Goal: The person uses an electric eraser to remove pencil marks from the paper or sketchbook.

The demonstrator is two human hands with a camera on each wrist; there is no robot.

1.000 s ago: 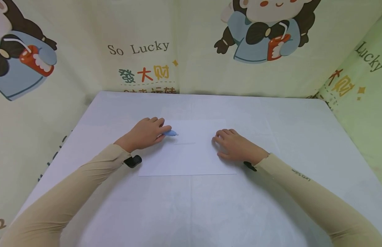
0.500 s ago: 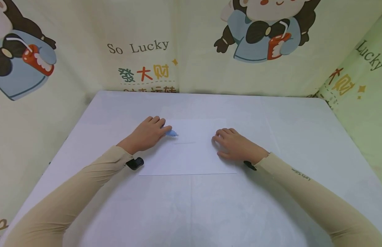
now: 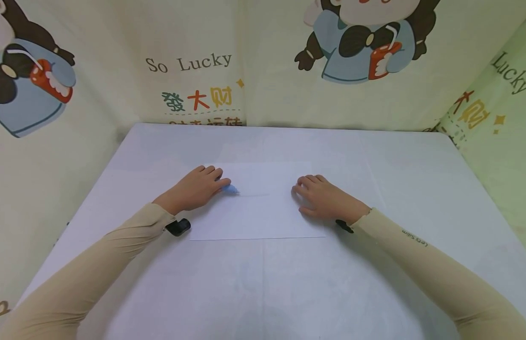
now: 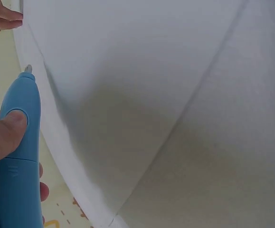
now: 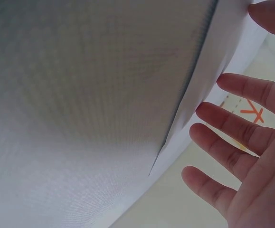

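Head view: my left hand [image 3: 194, 190] grips the blue pen [image 3: 230, 189], tip on the paper [image 3: 258, 212] mid-desk; my right hand [image 3: 324, 200] lies flat, fingers relaxed, pinning the sheet. I'd press lightly and draw steadily.

Open tabletop [image 3: 263, 283] all around the sheet of paper [image 3: 263, 212], nothing standing on it. Only the printed curtain walls [image 3: 194, 71] hem things in at back, left and right.
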